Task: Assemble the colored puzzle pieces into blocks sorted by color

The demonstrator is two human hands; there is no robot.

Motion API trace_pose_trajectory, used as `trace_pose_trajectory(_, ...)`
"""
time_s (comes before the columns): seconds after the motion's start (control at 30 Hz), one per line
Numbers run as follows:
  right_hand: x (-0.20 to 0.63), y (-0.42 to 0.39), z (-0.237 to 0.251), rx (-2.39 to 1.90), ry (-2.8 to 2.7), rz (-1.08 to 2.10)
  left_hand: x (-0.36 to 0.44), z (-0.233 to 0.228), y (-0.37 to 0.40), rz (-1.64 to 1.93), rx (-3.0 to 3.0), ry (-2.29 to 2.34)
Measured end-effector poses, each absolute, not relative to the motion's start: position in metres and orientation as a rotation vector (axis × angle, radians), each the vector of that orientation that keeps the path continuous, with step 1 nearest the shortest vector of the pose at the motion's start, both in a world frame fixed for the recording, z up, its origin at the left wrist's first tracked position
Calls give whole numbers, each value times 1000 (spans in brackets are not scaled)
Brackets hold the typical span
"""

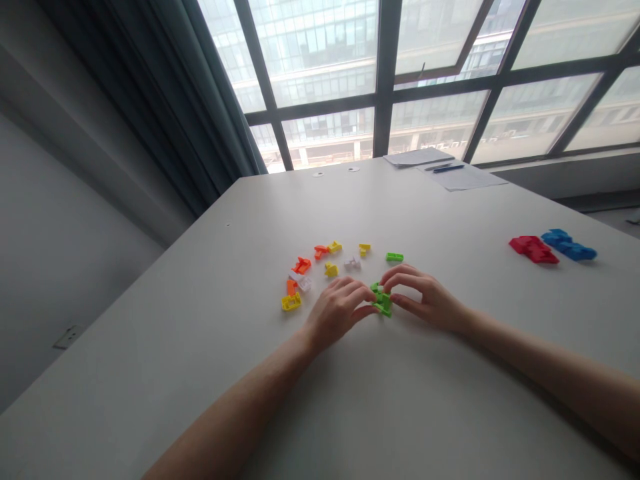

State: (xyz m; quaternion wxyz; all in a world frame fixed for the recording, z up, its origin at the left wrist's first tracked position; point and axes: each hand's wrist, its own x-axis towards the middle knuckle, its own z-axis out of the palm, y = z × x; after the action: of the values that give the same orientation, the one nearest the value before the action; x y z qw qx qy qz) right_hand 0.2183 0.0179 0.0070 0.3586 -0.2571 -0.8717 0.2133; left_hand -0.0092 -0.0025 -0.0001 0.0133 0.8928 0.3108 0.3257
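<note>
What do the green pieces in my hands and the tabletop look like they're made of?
Green pieces, pinched between left hand and right hand: probably rigid moulded plastic, judging by the bright uniform colour and blocky edges. Tabletop: smooth matte pale grey, likely laminate, though the core cannot be seen.

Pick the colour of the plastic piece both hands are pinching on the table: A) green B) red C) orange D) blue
A: the left hand and the right hand meet on a green piece at the middle of the table, while the red assembly and the blue assembly lie untouched off to the right, and the orange pieces sit loose beyond the left hand.
</note>
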Motion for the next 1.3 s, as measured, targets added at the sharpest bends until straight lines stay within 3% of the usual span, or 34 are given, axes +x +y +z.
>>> trace_pose_trajectory(0.67, 212, 10, 12, -621, -2113, 714, 1, 3, -12, 996, 2807, 1116)
trace_pose_trajectory(0.93, 224, 19, 8, -644, -2264, 516, -8, 3, -8, 1036, 2546, 1129)
trace_pose_trajectory(1.3, 233, 30, 0, -697, -2439, 359, -13, 9, -9, 814, 2808, 1014)
